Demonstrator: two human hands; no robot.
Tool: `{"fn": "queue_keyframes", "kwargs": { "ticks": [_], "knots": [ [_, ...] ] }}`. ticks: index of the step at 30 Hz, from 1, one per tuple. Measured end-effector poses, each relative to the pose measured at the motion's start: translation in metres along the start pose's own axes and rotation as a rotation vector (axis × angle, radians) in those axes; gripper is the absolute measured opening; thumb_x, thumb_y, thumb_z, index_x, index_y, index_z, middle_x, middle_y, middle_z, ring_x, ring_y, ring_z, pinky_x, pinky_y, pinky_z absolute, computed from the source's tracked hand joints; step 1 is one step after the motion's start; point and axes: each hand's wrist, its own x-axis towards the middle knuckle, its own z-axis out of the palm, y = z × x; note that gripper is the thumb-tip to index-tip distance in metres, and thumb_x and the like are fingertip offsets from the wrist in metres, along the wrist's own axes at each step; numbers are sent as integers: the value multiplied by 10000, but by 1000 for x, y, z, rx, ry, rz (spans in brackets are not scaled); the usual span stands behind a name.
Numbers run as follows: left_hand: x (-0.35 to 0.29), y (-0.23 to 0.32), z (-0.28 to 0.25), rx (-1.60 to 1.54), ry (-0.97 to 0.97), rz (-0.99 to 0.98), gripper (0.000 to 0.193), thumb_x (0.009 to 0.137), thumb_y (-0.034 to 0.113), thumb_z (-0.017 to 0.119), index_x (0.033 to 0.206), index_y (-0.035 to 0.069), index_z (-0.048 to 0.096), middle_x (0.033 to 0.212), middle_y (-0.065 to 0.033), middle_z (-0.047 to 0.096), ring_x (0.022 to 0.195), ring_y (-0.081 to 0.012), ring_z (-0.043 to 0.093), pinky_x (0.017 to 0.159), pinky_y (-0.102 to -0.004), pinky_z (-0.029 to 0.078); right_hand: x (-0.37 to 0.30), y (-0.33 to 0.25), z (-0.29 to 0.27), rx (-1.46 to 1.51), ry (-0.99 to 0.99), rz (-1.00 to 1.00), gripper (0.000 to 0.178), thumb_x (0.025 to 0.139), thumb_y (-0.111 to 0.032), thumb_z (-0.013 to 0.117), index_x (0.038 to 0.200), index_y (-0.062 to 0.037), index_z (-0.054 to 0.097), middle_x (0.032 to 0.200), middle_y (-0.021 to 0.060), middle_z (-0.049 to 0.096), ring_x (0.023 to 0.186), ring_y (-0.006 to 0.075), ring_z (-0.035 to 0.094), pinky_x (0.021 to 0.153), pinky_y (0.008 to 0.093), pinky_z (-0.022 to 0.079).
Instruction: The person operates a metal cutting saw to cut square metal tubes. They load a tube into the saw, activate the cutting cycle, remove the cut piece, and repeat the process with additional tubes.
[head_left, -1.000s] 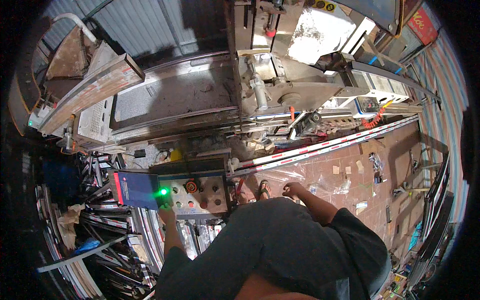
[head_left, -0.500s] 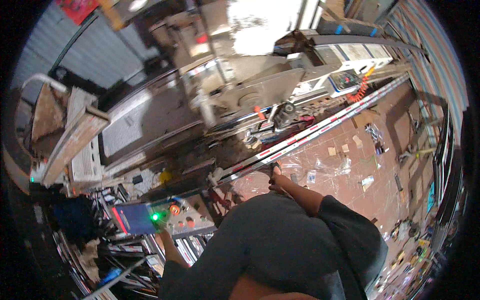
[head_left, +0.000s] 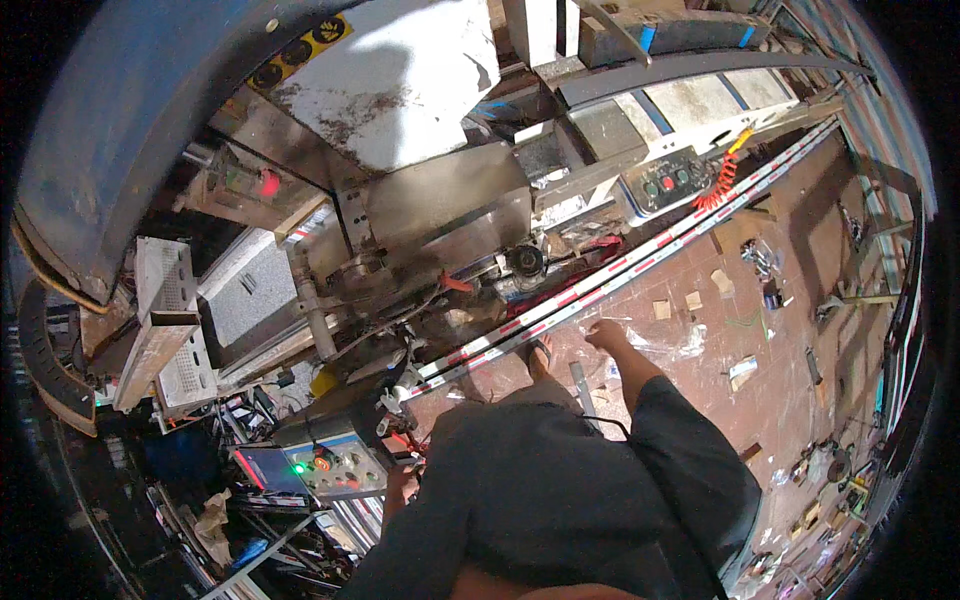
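Observation:
My right hand (head_left: 607,335) hangs over the tiled floor, its fingers curled in, and I see nothing in it. My left hand (head_left: 400,485) is low beside my body, at the right edge of a control panel (head_left: 345,470) with a green light and several knobs. Dark clothing partly covers that hand, so its fingers do not show clearly. Two long white strips (head_left: 600,280) with red marks run diagonally along the machine's front, beyond my right hand. A narrow grey bar (head_left: 582,388) shows between my foot and my right forearm.
A large saw-like machine with a blue curved frame (head_left: 110,130) fills the upper left. A second control box (head_left: 668,187) with buttons and an orange coiled cord (head_left: 715,190) sits on its right. Scraps and plastic wrap (head_left: 690,345) litter the floor (head_left: 690,400).
My left hand has drawn back from beside the panel's green light toward my body. My right hand has moved outward to the right. The view has shifted, bringing in the blue frame.

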Motion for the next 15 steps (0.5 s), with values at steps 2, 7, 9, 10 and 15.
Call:
{"fn": "queue_keyframes", "kwargs": {
  "ticks": [2,7,9,10,15],
  "knots": [
    [16,39,24,37,-60,-96,249,957,245,836,1023,15,765,881,-72,768,758,-200,728,694,-361,569,11,21,-23,-87,21,68,501,832,-373,871,1211,-56,790,839,123,813,711,230,796,748,385,643],
    [32,99,48,162,6,23,307,938,256,872,1060,-1,757,918,-91,781,811,-174,735,722,-342,561,43,15,-48,-4,5,39,485,831,-374,856,1193,-55,805,803,118,805,728,227,794,730,390,637],
    [32,109,50,18,-11,10,308,915,265,897,1029,8,772,936,-90,788,821,-168,734,729,-338,560,51,-2,-44,29,11,56,482,830,-352,849,1195,-41,804,821,146,801,718,234,787,699,392,625],
    [32,112,51,80,1,44,308,918,274,891,1028,10,776,934,-85,791,814,-167,736,733,-337,564,53,-7,-35,114,9,40,475,832,-341,847,1191,-33,803,835,153,801,705,240,781,694,396,624],
    [57,83,38,241,-12,103,346,929,317,882,1053,11,776,895,-75,794,768,-167,734,719,-335,570,42,-65,-7,250,154,-223,415,835,-300,798,1165,-48,798,1070,193,806,1024,376,768,934,478,599]
  ]
}}
